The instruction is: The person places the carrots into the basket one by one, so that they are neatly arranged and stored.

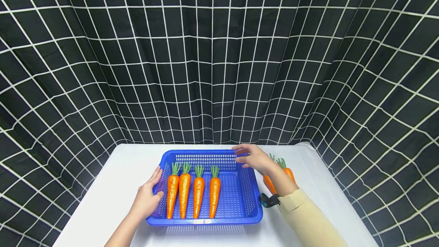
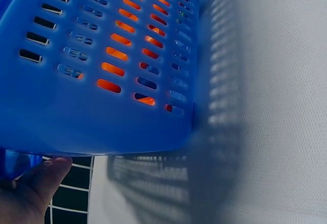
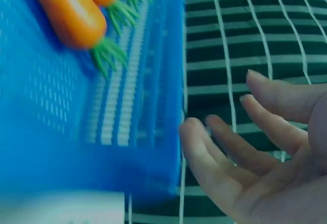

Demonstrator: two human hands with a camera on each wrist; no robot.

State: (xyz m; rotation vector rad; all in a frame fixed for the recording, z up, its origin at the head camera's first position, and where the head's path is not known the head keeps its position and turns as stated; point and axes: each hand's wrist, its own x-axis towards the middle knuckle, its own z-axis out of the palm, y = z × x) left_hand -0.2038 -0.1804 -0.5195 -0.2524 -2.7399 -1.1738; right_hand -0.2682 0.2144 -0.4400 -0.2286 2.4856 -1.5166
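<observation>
A blue plastic basket [image 1: 205, 222] with slotted walls stands on the table. Several orange carrots with green tops, such as the rightmost carrot [image 1: 214, 191], lie side by side in its left and middle part. My left hand [image 1: 145, 199] rests against the left rim, fingers extended along it and thumb near the edge. The left wrist view shows the basket's outer wall [image 2: 76, 112] close up, with orange showing through the slots. My right hand [image 1: 252, 158] hovers by the back right corner, fingers loosely bent and spread, holding nothing; in the right wrist view its fingertips come near the rim.
Two more carrots [image 1: 289, 173] lie on the white table [image 1: 103, 197] to the right of the basket, partly hidden by my right forearm. A dark curtain [image 1: 219, 87] with a white grid encloses the table at the back and sides. My right wrist wears a black band [image 1: 269, 200].
</observation>
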